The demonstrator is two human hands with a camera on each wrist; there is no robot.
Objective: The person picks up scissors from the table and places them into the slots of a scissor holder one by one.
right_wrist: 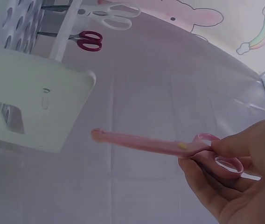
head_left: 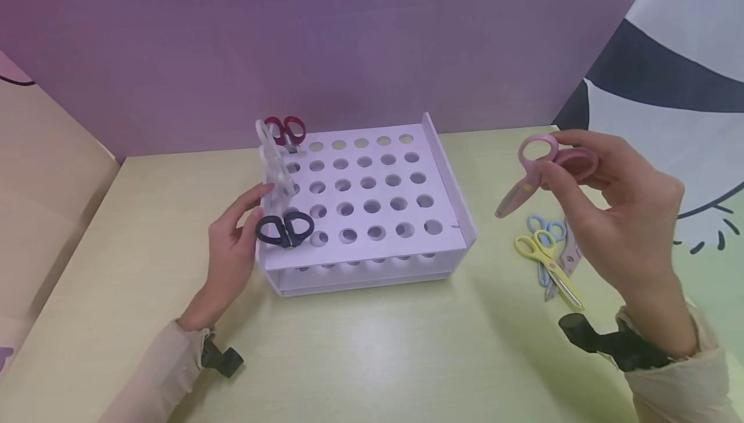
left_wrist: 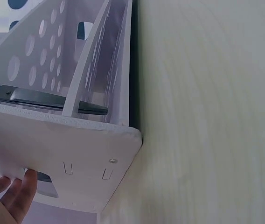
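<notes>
- Holding a pair of pink plastic safety scissors (head_left: 531, 174) in the air, right hand (head_left: 616, 216) sits to the right of the white perforated rack (head_left: 372, 216), clear of the bench (head_left: 372, 345).
- Right fingers (head_left: 558, 184) pinch the pink handle loops; blades closed, tip angled down-left toward the rack.
- Left hand (head_left: 232, 248) rests against the rack's left end panel, fingers (head_left: 250, 200) straight and relaxed, touching the panel, gripping nothing.
- Three pairs stand in the rack's left column: dark navy-handled scissors (head_left: 285, 229) at front, white-handled scissors (head_left: 273, 155) mid, dark red-handled scissors (head_left: 286, 131) at back.
- Yellow-handled scissors (head_left: 543, 255) and light blue-handled scissors (head_left: 546, 226) lie overlapping on the bench, right of the rack, below the right hand.
</notes>
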